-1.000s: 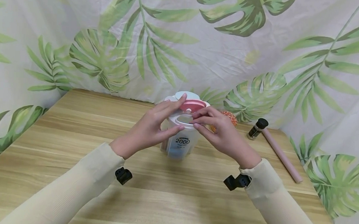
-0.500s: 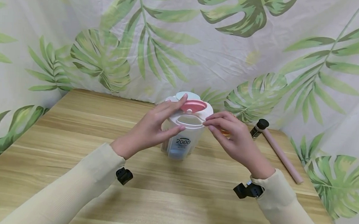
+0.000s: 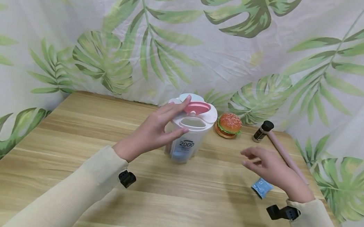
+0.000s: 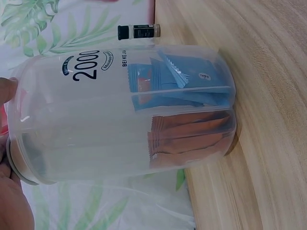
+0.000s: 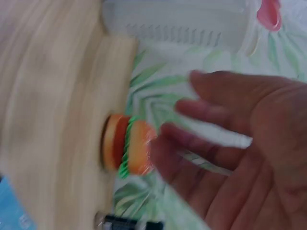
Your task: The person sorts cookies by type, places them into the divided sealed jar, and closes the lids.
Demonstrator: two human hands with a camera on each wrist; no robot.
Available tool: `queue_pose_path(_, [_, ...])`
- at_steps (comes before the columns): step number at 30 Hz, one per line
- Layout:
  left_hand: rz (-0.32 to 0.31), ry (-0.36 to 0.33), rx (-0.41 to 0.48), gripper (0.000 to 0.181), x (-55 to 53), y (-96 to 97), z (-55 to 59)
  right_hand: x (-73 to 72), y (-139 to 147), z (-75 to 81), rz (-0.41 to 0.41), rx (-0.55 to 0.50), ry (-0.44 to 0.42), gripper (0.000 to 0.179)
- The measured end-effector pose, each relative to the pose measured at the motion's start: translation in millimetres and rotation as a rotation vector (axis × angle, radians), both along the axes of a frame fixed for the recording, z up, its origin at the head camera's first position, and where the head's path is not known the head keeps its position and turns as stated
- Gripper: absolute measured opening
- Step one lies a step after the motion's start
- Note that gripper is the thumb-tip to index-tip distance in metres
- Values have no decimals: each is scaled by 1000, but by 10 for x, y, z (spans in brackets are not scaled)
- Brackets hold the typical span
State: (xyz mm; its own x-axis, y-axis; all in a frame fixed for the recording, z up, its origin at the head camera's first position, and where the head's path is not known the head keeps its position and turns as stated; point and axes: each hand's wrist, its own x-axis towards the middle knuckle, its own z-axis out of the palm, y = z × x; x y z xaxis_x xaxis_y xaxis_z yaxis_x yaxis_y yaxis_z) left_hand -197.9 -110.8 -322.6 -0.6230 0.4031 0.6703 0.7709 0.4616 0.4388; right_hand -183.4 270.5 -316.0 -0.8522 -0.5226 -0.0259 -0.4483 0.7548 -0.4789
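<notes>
Withdrawn to lower right, the right hand (image 3: 270,167) hovers loose-fingered over a small blue sachet (image 3: 261,187); the left hand (image 3: 156,131) grips the clear plastic canister (image 3: 186,141) at centre.

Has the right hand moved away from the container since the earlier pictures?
Yes. The right hand has left the container, drawing back right and nearer the table edge, above a blue packet.

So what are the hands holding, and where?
The left hand grips the clear container near its lid; the right hand holds nothing.
</notes>
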Motion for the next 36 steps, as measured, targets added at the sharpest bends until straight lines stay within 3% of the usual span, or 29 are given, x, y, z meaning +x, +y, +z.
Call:
queue_pose_path(5, [-10, 1, 1, 81, -4, 23, 10, 30, 433, -243, -100, 176, -158, 51])
queue_pose_path(11, [-6, -1, 3, 82, -19, 39, 33, 28, 746, -445, -158, 204, -257, 52])
queue_pose_path(23, [4, -16, -14, 82, -13, 29, 47, -38, 770, -646, -210, 230, -157, 42])
queue_pose_path(36, [13, -17, -17, 81, -2, 10, 8, -29, 756, -719, -233, 171, -155, 36])
